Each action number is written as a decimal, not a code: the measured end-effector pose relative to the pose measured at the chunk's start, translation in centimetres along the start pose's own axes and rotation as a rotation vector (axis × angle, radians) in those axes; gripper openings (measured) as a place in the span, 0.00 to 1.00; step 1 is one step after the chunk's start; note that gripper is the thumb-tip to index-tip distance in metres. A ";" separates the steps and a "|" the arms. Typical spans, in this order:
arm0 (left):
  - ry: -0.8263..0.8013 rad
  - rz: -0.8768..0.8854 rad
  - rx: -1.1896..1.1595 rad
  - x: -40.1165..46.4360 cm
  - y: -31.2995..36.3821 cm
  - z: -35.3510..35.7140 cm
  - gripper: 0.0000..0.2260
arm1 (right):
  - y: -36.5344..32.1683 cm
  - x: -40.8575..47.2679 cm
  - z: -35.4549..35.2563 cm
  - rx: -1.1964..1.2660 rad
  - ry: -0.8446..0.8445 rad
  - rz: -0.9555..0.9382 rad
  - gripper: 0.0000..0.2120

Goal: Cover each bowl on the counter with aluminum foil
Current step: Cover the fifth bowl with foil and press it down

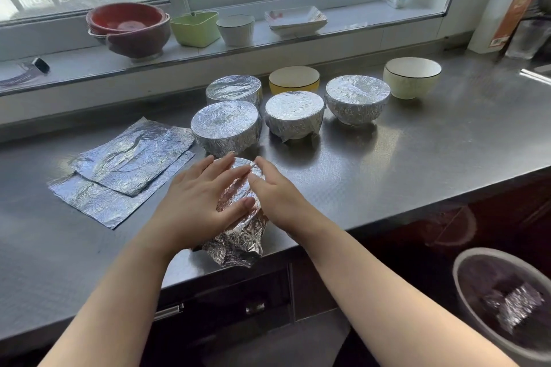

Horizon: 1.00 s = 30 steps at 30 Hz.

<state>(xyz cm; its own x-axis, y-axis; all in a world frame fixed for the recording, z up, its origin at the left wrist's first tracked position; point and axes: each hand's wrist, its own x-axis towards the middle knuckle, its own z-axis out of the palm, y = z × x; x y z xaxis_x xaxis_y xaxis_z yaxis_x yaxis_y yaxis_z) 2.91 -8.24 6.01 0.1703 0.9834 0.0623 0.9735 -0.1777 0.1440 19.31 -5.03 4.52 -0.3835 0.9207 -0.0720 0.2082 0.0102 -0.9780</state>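
Both hands [190, 205] [277, 197] hide foil-wrapped bowl [238, 235].

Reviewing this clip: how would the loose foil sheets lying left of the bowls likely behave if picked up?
The foil sheets look thin and creased, so they would probably flop and crumple easily. Their edges lift off the counter, suggesting they are very light. Stacked, the upper may slide off the lower.

- Left hand [193, 202] — bare, no ring and no glove; short, unpainted nails.
- Right hand [278, 197] — bare likewise, nothing worn on the fingers.
- Both forearms uncovered up to the frame's lower edge; no sleeve, watch or bracelet shows.
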 end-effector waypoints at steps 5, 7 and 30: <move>0.021 0.001 -0.005 0.0 0.0 0.0 0.42 | 1.0 1.2 0.1 0.197 -0.034 0.093 0.21; 0.020 -0.004 -0.005 0.0 0.0 -0.1 0.42 | 1.4 1.2 -0.1 0.269 -0.069 0.127 0.15; 0.020 -0.111 0.040 0.3 1.0 0.7 0.36 | 2.5 -3.2 -0.4 -0.490 0.413 -0.261 0.11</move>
<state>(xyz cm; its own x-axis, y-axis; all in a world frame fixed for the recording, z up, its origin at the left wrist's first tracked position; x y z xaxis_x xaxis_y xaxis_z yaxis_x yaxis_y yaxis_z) 4.06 -8.14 5.53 0.0589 0.9960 0.0677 0.9915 -0.0662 0.1116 21.42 -7.77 2.34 -0.1226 0.9365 0.3286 0.5754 0.3369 -0.7453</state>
